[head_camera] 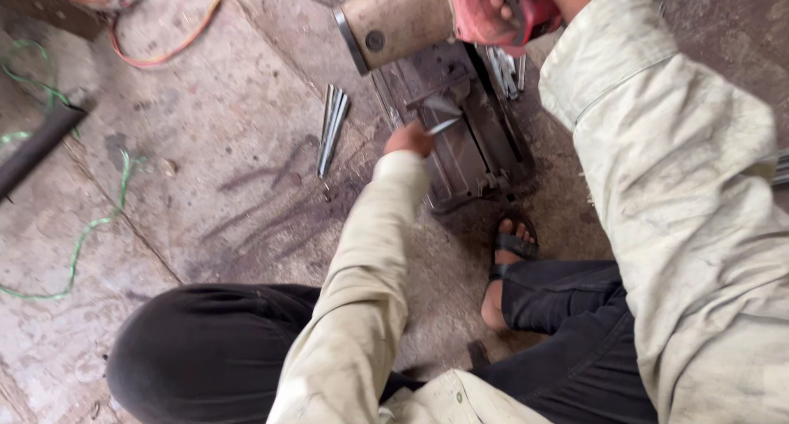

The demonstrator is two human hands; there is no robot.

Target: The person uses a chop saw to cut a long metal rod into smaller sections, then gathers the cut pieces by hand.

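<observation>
Head view: our left hand (408, 138) pinched a thin metal strip (442, 126) on the dark machine base (477, 145); our right hand (501, 6) gripped its red handle (538, 9).

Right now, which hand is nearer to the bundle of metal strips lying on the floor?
Left. The left hand is just right of the metal strips, holding a small metal piece. The right hand is higher up, on the red machine handle.
</observation>
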